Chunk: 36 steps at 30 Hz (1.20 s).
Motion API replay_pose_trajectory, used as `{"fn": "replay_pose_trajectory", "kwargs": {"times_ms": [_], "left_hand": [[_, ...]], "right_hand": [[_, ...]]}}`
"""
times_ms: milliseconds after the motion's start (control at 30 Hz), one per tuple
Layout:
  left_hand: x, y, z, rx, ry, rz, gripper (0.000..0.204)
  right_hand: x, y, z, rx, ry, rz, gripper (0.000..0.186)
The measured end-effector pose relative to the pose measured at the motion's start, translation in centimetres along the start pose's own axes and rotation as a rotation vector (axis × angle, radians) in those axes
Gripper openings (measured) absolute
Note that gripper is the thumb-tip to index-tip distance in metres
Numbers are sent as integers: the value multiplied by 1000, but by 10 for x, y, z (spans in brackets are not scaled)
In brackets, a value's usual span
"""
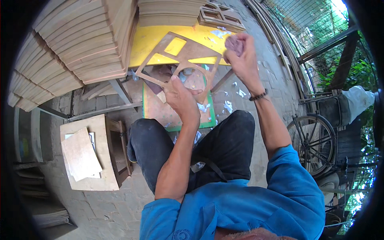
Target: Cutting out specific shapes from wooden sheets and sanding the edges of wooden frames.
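Note:
A flat wooden cut-out panel (pixel 210 62), with squarish openings and one large round one, tilts over the front of a yellow board (pixel 146 44). My left hand (pixel 181 96) grips the panel's lower middle, by the round opening. My right hand (pixel 244 60) is raised just beyond the panel's right corner, closed on a crumpled purplish-grey cloth or pad (pixel 234 45). Whether the pad touches the panel I cannot tell. Below lies a green-edged board (pixel 150 114) with paper scraps and some small items I cannot make out.
Tall stacks of wooden sheets (pixel 76 48) stand at left and back, beside stacked cut-out frames (pixel 220 22). A low wooden stool (pixel 110 156) with loose sheets (pixel 80 154) is at lower left. A bicycle (pixel 312 138) stands at right by a mesh fence (pixel 296 24). Paper scraps litter the paving.

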State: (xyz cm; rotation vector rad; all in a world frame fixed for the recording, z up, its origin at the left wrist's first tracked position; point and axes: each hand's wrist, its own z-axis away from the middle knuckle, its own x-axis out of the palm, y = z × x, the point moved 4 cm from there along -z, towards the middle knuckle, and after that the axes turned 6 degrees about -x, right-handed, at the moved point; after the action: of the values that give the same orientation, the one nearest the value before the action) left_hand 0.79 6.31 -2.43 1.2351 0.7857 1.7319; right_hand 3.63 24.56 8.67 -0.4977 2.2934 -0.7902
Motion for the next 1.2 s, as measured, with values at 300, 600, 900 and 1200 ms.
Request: {"fn": "replay_pose_trajectory", "kwargs": {"times_ms": [300,600,900,1200], "left_hand": [[-1,3,-9,-50,-34,146,39],[-3,11,-2,-41,10,80,33],[-7,-4,-12,-12,-90,122,38],[-21,2,-9,-67,-146,203,38]], "right_hand": [[80,17,-16,-619,-505,210,22],[34,49,-19,-34,-223,339,18],[67,15,1,-396,-482,226,19],[5,65,-31,94,-241,483,24]]}}
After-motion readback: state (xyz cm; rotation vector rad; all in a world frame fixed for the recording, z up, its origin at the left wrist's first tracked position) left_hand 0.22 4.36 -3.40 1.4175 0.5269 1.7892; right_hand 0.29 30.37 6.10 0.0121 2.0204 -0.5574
